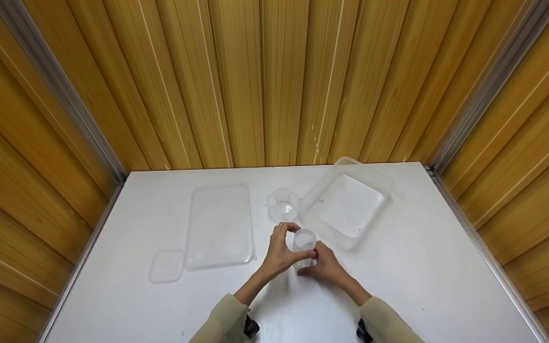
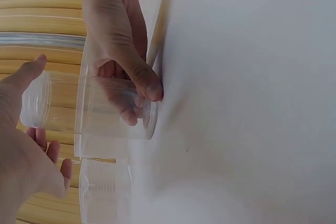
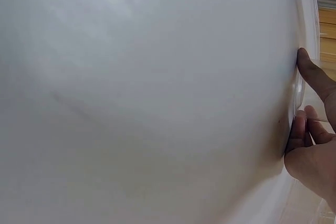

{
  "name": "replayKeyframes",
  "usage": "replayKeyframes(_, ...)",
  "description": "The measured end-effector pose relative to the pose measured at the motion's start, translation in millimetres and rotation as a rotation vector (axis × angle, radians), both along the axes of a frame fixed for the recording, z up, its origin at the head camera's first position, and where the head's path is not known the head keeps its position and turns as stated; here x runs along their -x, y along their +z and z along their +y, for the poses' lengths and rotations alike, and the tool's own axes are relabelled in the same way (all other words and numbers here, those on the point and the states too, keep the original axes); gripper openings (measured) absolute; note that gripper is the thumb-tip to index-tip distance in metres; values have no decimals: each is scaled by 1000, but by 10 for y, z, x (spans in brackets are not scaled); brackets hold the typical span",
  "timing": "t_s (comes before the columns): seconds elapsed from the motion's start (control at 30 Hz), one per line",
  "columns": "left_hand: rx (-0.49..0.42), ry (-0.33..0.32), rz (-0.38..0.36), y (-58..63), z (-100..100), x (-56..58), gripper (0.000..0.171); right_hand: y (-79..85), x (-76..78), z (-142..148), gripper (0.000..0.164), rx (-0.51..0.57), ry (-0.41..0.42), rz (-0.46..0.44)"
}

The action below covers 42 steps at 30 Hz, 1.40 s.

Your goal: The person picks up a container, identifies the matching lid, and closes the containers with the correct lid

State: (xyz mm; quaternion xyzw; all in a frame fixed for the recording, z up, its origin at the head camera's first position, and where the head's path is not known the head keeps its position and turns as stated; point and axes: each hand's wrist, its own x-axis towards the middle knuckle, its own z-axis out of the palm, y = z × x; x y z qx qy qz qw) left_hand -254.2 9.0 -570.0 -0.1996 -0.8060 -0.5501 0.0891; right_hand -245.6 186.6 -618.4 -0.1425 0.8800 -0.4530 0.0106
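Note:
A clear plastic jar (image 2: 65,103) stands upright on the white table, with a ribbed, translucent screw lid (image 2: 34,100) on its top. My left hand (image 1: 280,251) curls around the lid, thumb on one side and fingers on the other. Low on the jar, my right hand (image 1: 326,267) grips the base, its thumb and fingers around the wall. The right wrist view catches the jar's bottom rim (image 3: 300,92) between that hand's thumb and fingers, close against the tabletop. Part of the jar is hidden by the hands in the head view.
Behind the hands sits a small clear faceted container (image 1: 284,204), beside a large translucent box (image 1: 346,205) at the right. To the left lie a large rectangular lid (image 1: 220,224) and a small square lid (image 1: 166,267). Wood-patterned walls (image 1: 274,85) enclose the table (image 1: 427,267).

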Motion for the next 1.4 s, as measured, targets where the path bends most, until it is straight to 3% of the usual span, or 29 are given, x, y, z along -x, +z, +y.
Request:
replayKeyframes(0.33, 43, -149, -17, -3, -97, 47, 59, 9, 9, 80, 70, -12, 19, -15)
replayKeyframes(0.53, 29, -219, -29, 31, -118, 92, 67, 16, 11, 80, 67, -13, -10, -23)
replayKeyframes(0.63, -11, -209, -49, 30, -89, 83, 77, 21, 27, 79, 65, -23, -34, -26)
replayKeyframes(0.73, -40, -157, -66, 18, -39, 49, 83, 34, 34, 87, 64, -27, -37, -28)
replayKeyframes(0.87, -32, -87, -57, 0, 24, 18, 79, 59, 33, 84, 64, -38, -36, -36)
replayKeyframes(1.0, -20, -66, -39, 10, 31, 25, 75, 86, 35, 31, 65, -43, -50, -37)
replayKeyframes(1.17, -32, -21, -14, 24, -57, 23, 67, 101, 46, -80, 66, -26, -10, -54)
replayKeyframes(1.27, -32, -38, -29, 20, -89, 18, 65, 105, 38, -98, 67, -19, -4, -76)
replayKeyframes(1.4, -25, -106, -50, 15, -88, 38, 62, 115, 23, -50, 68, -7, -21, -88)
